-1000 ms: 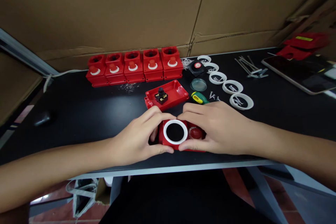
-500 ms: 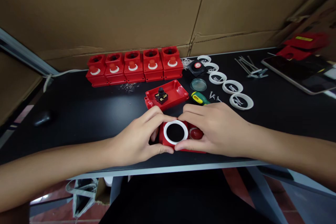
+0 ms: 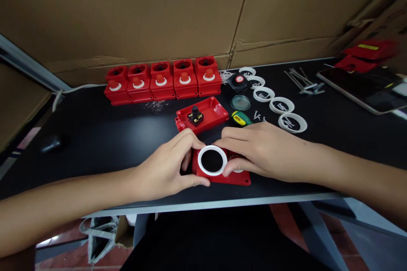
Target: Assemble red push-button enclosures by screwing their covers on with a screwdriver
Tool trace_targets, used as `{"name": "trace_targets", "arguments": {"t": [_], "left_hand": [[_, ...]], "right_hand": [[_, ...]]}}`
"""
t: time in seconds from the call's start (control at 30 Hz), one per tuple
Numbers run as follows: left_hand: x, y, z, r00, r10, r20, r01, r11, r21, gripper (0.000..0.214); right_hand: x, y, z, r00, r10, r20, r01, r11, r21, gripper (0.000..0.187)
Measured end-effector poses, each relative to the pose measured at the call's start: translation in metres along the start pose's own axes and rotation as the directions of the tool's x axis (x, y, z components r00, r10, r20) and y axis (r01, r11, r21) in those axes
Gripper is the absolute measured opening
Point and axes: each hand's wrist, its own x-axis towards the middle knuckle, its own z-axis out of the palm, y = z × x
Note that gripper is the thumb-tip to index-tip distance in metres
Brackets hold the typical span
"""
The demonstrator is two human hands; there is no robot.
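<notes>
A red plastic cover (image 3: pixel 222 175) with a white ring (image 3: pixel 212 160) round its black hole lies near the table's front edge. My left hand (image 3: pixel 168 167) grips the cover's left end, thumb on the front edge and fingers curled over the back. My right hand (image 3: pixel 260 148) rests over the cover's right half, fingers bent, thumb and forefinger pressing on the ring's right side. The red button on the cover is hidden under my right hand.
Behind lies an open red base (image 3: pixel 202 115) with a black switch. A row of several red boxes (image 3: pixel 162 80) stands at the back. To the right are white rings (image 3: pixel 288 110), a green-yellow screwdriver (image 3: pixel 241 118), screws, a black part (image 3: pixel 239 81) and a tablet (image 3: pixel 369 87).
My right hand has shifted back and left over the cover, so the red button is now hidden and the cover's front right corner shows. The left hand has stayed put.
</notes>
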Motion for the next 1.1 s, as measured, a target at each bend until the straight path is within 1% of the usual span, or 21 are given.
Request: {"name": "trace_targets", "arguments": {"t": [0.07,0.23,0.33,0.57,0.7,0.83,0.97,1.03,1.1], "left_hand": [[0.000,0.001,-0.001,1.000,0.004,0.008,-0.004,0.999,0.035,0.056],[-0.001,0.002,-0.002,0.998,0.064,0.017,-0.066,0.994,0.082,0.059],[-0.001,0.001,0.000,0.997,0.078,0.004,-0.078,0.995,0.067,0.056],[-0.001,-0.001,0.000,0.998,0.055,-0.018,-0.054,0.998,0.016,0.053],[-0.001,-0.002,0.001,1.000,0.018,-0.022,-0.019,0.999,-0.031,0.050],[-0.001,-0.002,0.001,1.000,-0.007,-0.025,0.006,0.999,-0.033,0.052],[0.000,-0.001,-0.001,1.000,-0.007,-0.005,0.007,1.000,0.021,0.059],[0.000,0.000,-0.002,1.000,0.023,-0.001,-0.023,0.999,0.049,0.061],[-0.001,0.000,-0.002,0.999,0.048,-0.003,-0.047,0.997,0.064,0.060]], "right_hand": [[0.001,-0.001,0.001,1.000,0.010,-0.015,-0.010,1.000,-0.005,0.057],[0.003,-0.009,0.011,0.991,0.040,-0.127,-0.051,0.995,-0.089,0.071],[0.003,-0.011,0.015,0.986,0.055,-0.159,-0.072,0.992,-0.108,0.069],[0.002,-0.008,0.012,0.987,0.036,-0.155,-0.053,0.993,-0.109,0.066],[0.002,-0.008,0.010,0.991,0.022,-0.132,-0.035,0.995,-0.096,0.065],[0.001,-0.007,0.009,0.993,0.018,-0.118,-0.030,0.994,-0.105,0.063],[0.002,-0.008,0.009,0.995,0.069,-0.075,-0.071,0.997,-0.030,0.057],[0.002,-0.010,0.010,0.991,0.103,-0.082,-0.105,0.994,-0.024,0.056],[0.003,-0.012,0.011,0.986,0.120,-0.113,-0.125,0.991,-0.044,0.055]]}}
